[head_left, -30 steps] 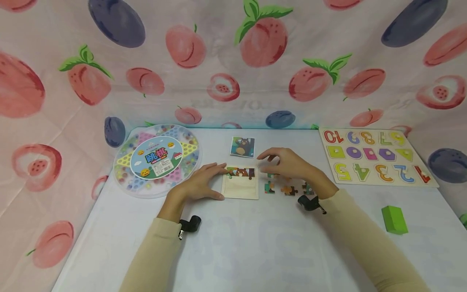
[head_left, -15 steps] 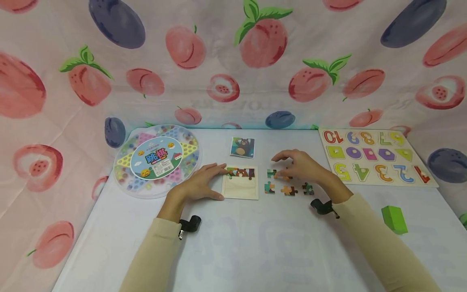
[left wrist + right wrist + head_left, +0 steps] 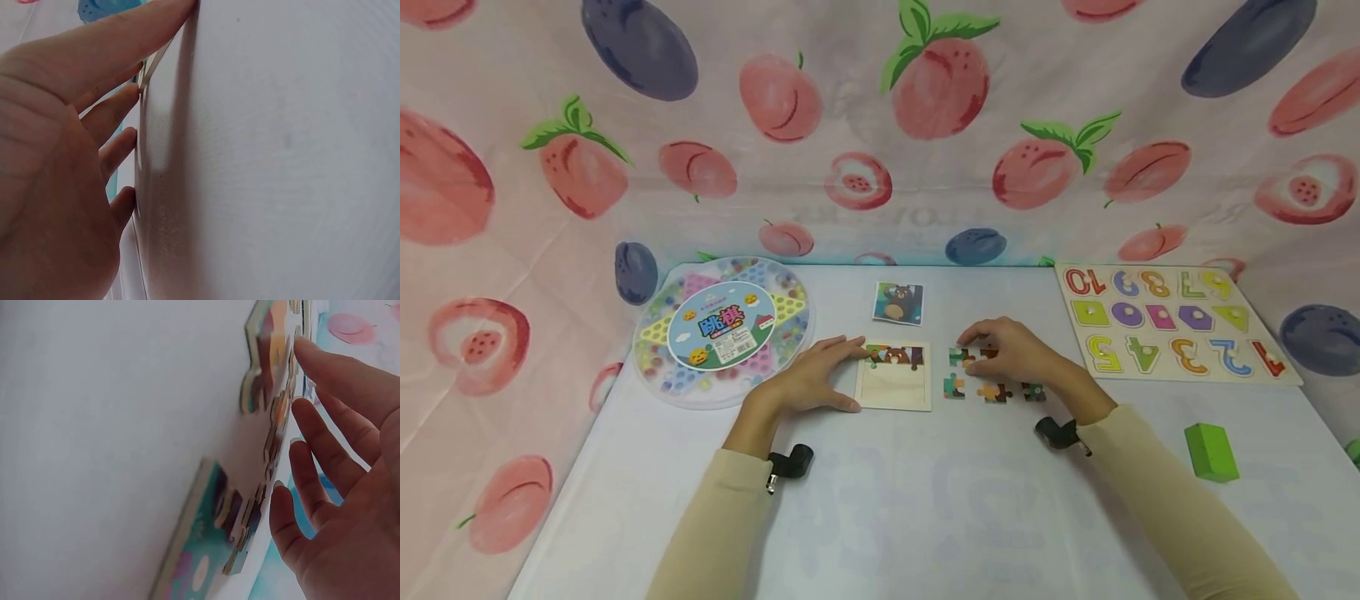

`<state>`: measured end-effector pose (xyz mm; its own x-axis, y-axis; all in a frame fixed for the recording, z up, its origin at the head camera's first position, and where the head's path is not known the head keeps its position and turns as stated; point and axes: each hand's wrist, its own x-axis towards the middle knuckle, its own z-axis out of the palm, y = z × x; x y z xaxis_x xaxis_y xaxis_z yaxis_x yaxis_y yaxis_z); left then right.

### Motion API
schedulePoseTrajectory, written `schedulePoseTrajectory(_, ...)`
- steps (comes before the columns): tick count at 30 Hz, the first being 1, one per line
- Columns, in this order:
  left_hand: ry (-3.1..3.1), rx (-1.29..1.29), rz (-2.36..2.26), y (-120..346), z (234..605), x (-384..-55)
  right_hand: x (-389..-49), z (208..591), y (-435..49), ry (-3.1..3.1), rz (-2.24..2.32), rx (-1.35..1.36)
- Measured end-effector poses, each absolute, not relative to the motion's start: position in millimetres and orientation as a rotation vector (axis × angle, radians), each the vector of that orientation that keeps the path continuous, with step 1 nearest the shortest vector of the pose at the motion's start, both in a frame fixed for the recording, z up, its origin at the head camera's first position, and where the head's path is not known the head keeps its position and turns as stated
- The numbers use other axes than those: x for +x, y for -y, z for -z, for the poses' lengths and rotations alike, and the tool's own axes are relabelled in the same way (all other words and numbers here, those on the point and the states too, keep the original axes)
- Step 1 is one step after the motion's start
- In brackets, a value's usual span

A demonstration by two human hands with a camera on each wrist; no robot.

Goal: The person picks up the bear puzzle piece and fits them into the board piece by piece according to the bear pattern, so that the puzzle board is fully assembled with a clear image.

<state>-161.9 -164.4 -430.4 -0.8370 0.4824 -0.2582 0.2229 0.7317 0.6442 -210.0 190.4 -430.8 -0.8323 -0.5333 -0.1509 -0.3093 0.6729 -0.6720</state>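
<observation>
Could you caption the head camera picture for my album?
Left hand at a part-filled puzzle tray, right hand over loose pieces.

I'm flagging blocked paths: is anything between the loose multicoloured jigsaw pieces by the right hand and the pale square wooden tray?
Nothing visible: only a strip of white tabletop separates the loose multicoloured jigsaw pieces from the pale square wooden tray. The left hand is at its left edge, off that path.

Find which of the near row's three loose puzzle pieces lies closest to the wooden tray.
The green-and-orange piece at the row's left end, beside the wooden tray; the middle piece and the right-end piece lie farther from it.
</observation>
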Motion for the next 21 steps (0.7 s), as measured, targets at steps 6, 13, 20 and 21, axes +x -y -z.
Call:
schedulePoseTrajectory(6, -2.519, 0.523, -0.867, 163.9, 431.2, -161.6, -211.8, 434.3, -187.8, -2.581, 0.915, -0.7)
schedulePoseTrajectory(13, -2.513, 0.51, -0.885, 162.5, 430.0, -161.2, -211.8, 434.1, -187.1, -2.596, 0.899, -0.722)
schedulePoseTrajectory(20, -2.525, 0.532, -0.882, 163.6, 430.3, -161.1, -211.7, 432.6, -184.4, -2.617, 0.869, -0.736)
schedulePoseTrajectory(21, -2.525, 0.531, -0.882, 163.7, 430.2, -161.2, -211.6, 432.2, -184.1, -2.616, 0.87, -0.733)
